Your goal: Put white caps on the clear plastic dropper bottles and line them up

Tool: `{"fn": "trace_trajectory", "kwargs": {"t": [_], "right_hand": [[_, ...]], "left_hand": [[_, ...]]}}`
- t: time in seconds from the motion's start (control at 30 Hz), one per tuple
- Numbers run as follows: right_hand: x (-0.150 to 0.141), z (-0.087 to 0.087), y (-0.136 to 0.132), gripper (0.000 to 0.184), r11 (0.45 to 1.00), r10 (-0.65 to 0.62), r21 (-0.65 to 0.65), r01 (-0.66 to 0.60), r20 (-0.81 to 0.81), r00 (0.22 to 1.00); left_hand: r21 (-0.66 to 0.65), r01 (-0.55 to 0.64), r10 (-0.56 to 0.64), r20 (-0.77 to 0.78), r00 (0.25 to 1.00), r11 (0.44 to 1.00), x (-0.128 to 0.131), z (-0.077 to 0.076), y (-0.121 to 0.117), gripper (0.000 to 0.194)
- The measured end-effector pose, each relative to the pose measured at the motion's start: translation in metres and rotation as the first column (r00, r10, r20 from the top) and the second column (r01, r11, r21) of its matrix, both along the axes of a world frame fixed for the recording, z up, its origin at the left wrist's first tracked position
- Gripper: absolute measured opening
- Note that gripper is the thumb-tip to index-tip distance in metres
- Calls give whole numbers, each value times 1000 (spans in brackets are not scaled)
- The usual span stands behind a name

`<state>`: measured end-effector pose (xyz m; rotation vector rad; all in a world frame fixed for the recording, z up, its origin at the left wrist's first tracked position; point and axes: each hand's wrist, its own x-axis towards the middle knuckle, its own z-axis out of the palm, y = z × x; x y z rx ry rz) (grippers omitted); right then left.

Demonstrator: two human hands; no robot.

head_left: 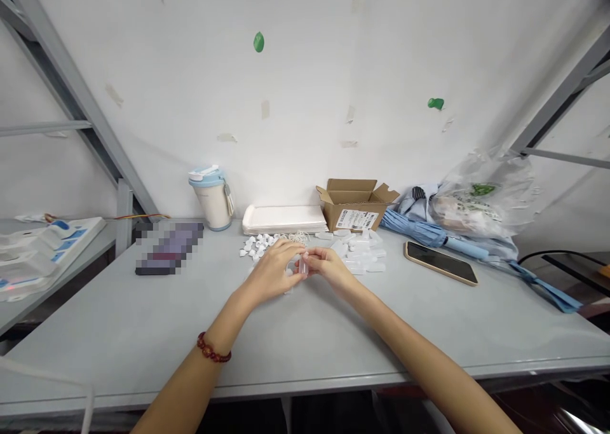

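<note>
My left hand [271,269] and my right hand [328,265] meet above the middle of the table. Between their fingertips a small clear plastic bottle [304,266] stands roughly upright. The right thumb and fingers pinch it from the right; the left fingers curl round it from the other side, partly hiding its top. Just beyond the left hand lies a heap of small white caps [257,245]. Several more clear plastic bottles [366,256] lie loose behind and to the right of the right hand. Something translucent sits under the left hand, mostly covered.
An open cardboard box [357,206] and a flat white tray [286,220] stand by the wall. To the left is a tumbler [213,199]. A phone [441,262], a blue umbrella [419,227] and a plastic bag [481,199] lie right. White string [300,236] lies near the caps.
</note>
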<state>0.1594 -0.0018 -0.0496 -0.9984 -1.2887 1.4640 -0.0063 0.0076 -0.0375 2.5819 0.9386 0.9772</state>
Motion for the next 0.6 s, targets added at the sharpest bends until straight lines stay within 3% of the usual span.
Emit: {"fn": "trace_trajectory", "kwargs": {"t": [0.23,0.37,0.6], "right_hand": [[-1,-6,3,14,998,-39,-29,48,252,967],[1,-5,4,16,999,30,-40,-13,465,885],[5,-6,5,21,995,87,-17,-96,589,804]], "left_hand": [[-173,-2,-9,-65,998,985,-5,4,-2,34],[-227,-7,-22,-128,992,974,-7,2,-3,33],[-319,-46,-32,-235,971,946,-10,1,-4,40]]}}
